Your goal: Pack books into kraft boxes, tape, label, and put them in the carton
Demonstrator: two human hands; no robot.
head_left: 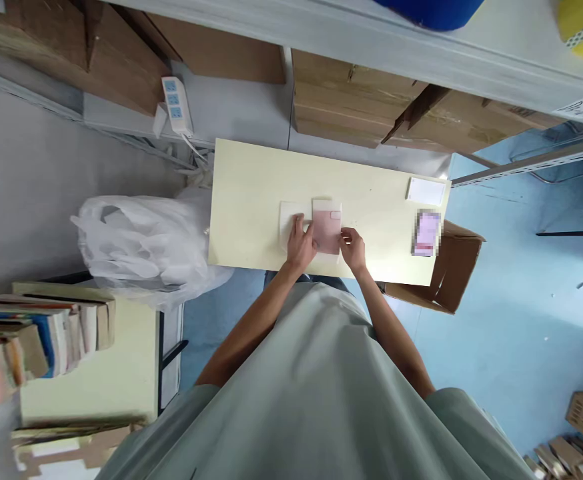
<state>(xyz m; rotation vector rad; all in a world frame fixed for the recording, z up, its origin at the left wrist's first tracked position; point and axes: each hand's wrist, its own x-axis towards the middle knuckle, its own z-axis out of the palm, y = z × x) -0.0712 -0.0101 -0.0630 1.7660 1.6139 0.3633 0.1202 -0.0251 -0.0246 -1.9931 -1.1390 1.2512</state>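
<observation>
A pink wallet case with a small clasp tab lies flat on the cream table. Around it is a clear plastic sleeve, which shows past its top edge. My left hand holds the left edge of the case, thumb against it and fingers bent over a white packet beside it. At the right edge, my right hand is closed in a pinch on the sleeve and case. What lies under my fingertips is partly hidden.
The cream table carries a white card-like box and a blurred-out phone at its right end. An open cardboard box stands beyond. White plastic bags sit left; a power strip and cartons lie behind.
</observation>
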